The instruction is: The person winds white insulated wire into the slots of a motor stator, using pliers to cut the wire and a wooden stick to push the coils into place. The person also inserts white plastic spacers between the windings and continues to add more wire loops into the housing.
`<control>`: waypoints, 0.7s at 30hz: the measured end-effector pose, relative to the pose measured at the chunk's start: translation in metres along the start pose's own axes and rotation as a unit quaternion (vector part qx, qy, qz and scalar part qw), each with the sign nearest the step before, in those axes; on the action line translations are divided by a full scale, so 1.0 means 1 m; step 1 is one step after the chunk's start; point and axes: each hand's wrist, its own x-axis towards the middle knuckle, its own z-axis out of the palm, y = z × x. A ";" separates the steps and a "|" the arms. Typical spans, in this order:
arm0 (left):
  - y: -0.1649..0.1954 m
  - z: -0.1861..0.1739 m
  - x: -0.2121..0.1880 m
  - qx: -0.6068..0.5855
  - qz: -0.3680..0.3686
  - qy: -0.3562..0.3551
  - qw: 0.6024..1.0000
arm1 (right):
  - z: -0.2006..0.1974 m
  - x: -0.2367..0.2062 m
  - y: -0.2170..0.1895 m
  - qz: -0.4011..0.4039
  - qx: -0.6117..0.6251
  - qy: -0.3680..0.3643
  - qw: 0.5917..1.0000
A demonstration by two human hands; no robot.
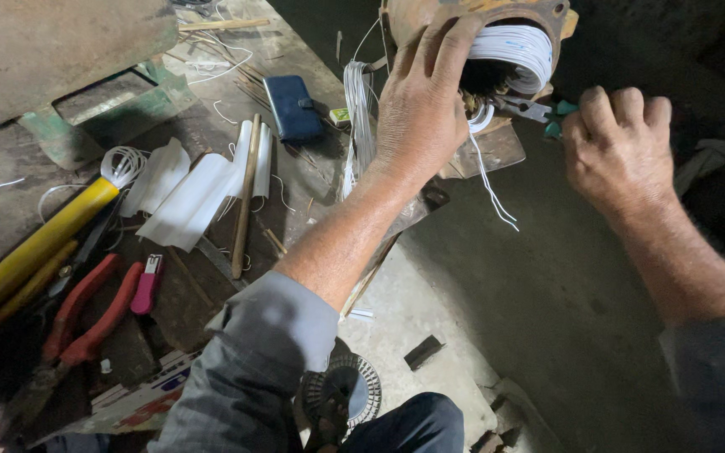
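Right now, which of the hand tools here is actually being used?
The green-handled pliers in the right hand, nose at the white winding. The red-handled pliers and the yellow-handled tool lie untouched on the bench.

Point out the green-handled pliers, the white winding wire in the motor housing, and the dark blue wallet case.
green-handled pliers (524,107): head view, on the metal jaws beside the right hand.
white winding wire (515,50): head view, on the coil bundle at the housing mouth.
dark blue wallet case (293,106): head view, on the cover's middle.
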 end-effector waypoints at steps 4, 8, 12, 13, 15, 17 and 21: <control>0.002 -0.002 0.001 0.001 0.008 0.004 1.000 | 0.006 0.003 0.008 -0.008 0.043 -0.009 0.999; 0.005 -0.006 0.003 0.002 0.003 -0.001 1.000 | -0.003 0.016 0.021 0.014 0.186 -0.100 0.977; 0.010 -0.011 0.004 0.001 -0.006 -0.006 1.000 | -0.023 0.033 0.023 0.164 0.475 -0.377 0.778; 0.011 -0.013 0.005 0.002 -0.011 -0.007 1.000 | -0.029 0.031 0.021 0.160 0.477 -0.331 0.798; 0.014 -0.017 0.008 0.004 -0.008 -0.004 1.000 | -0.041 0.012 0.011 0.150 0.481 -0.237 0.831; 0.015 -0.020 0.012 0.002 -0.009 -0.006 1.000 | -0.052 -0.015 0.002 0.101 0.449 -0.082 0.884; 0.011 -0.023 0.013 -0.029 -0.017 -0.005 0.999 | -0.073 -0.067 -0.018 0.244 0.526 -0.221 0.785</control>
